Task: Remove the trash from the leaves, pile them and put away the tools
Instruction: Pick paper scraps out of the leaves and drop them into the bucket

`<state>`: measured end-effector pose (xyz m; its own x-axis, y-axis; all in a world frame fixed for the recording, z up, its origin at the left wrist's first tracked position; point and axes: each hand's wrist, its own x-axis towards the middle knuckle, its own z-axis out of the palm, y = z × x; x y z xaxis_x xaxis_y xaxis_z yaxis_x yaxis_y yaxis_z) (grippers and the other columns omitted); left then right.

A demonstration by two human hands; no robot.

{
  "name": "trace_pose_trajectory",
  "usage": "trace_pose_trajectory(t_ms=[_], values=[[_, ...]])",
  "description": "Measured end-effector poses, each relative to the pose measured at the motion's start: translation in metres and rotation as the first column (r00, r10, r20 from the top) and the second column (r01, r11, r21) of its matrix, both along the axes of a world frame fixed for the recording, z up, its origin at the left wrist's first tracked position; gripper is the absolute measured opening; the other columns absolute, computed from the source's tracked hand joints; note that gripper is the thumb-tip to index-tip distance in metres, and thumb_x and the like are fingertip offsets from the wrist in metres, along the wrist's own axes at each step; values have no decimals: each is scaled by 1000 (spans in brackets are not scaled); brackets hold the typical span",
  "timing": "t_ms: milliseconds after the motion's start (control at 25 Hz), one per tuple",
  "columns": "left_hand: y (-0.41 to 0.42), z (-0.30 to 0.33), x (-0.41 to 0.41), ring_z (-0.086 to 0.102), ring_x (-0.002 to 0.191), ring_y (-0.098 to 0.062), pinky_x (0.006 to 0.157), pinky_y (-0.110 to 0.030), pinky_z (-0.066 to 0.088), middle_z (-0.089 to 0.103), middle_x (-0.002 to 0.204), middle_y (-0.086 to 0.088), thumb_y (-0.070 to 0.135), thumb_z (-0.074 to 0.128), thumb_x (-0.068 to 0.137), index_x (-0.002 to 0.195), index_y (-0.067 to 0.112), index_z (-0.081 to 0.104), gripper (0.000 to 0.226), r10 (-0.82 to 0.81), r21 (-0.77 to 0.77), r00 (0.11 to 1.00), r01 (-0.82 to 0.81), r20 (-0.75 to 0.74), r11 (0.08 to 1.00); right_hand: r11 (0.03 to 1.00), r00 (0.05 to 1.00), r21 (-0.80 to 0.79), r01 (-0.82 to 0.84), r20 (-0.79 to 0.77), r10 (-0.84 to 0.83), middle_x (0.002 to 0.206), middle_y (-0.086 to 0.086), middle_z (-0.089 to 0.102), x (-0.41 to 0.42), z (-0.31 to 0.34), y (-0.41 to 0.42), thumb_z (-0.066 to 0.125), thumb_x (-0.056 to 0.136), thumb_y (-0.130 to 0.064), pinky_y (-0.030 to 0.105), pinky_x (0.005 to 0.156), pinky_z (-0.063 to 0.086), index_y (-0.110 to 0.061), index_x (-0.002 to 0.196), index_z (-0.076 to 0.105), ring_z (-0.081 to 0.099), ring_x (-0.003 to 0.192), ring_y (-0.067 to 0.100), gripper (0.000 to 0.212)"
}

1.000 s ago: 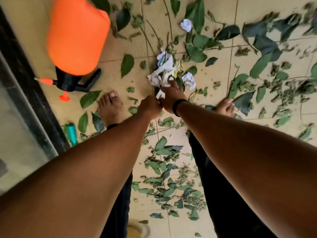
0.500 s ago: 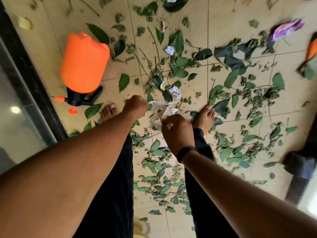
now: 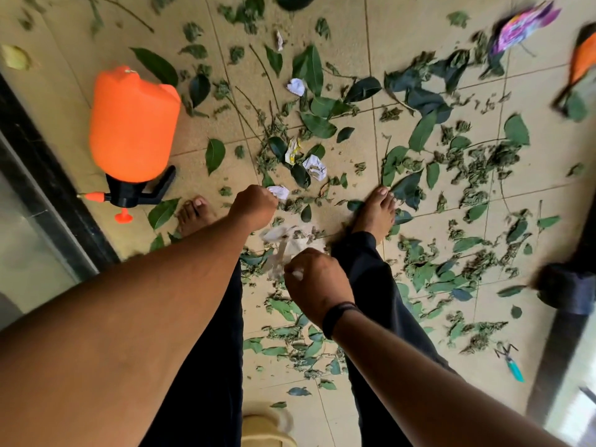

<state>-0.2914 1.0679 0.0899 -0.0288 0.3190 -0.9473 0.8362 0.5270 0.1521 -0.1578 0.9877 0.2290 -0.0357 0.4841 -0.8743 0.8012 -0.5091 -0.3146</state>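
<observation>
An orange sprayer [image 3: 134, 124] lay on its side on the tiled floor [image 3: 403, 24] at the left, among scattered leaves [image 3: 419, 130]. The left hand [image 3: 254, 206] was clenched round a scrap of crumpled paper [image 3: 280, 191], and the right hand [image 3: 317, 285] gripped a blurred bunch of paper trash [image 3: 283, 245]. More paper scraps [image 3: 314, 167] lay ahead between the bare feet [image 3: 375, 209], and small teal-handled shears [image 3: 512, 366] lay far right.
</observation>
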Motion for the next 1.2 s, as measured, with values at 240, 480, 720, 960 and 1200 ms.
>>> trace_pose_trajectory(t_ms=[240, 480, 720, 960, 1200], values=[[-18, -24, 13, 50, 123, -33, 93, -46, 52, 49, 140, -10, 6, 57, 94, 114, 10, 73, 25, -483, 150, 874, 485, -53, 862, 980, 986, -129, 149, 88, -138, 72, 7, 67, 19, -42, 3, 59, 87, -21, 33, 63, 54, -11, 65, 61, 64, 70, 29, 24], [-30, -58, 19, 35, 131, -36, 91, -48, 46, 21, 155, -10, 5, 61, 90, 117, 14, 65, 29, -780, 155, 615, 787, -114, 598, 965, 981, -205, 166, 132, -141, 59, 4, 56, 33, -77, -12, 57, 84, -14, 32, 55, 48, -9, 57, 52, 60, 63, 31, 28], [-14, -58, 17, 47, 115, -34, 89, -44, 45, 49, 127, -15, -1, 57, 89, 113, 9, 70, 28, -750, 297, 640, 758, -165, 581, 976, 973, -105, 191, 149, -174, 80, 12, 72, 46, -82, -8, 61, 88, -19, 41, 69, 59, -6, 79, 73, 67, 73, 30, 20], [12, 2, 8, 65, 74, -26, 61, -31, 47, 71, 80, -10, 23, 79, 85, 81, 8, 75, 16, -344, 417, 930, 367, -133, 831, 931, 929, 16, 366, 58, -366, 76, -2, 73, 44, -36, 14, 75, 84, -31, 25, 67, 51, -14, 77, 78, 65, 71, 15, 19], [30, 176, 9, 57, 67, -16, 54, -22, 38, 59, 74, 0, 22, 87, 80, 90, 15, 65, 25, 98, 94, 987, -111, 131, 989, 753, 748, -30, 658, -92, -657, 53, -1, 60, 71, 119, 35, 87, 76, -34, 20, 49, 43, -7, 65, 62, 48, 48, 7, 37]])
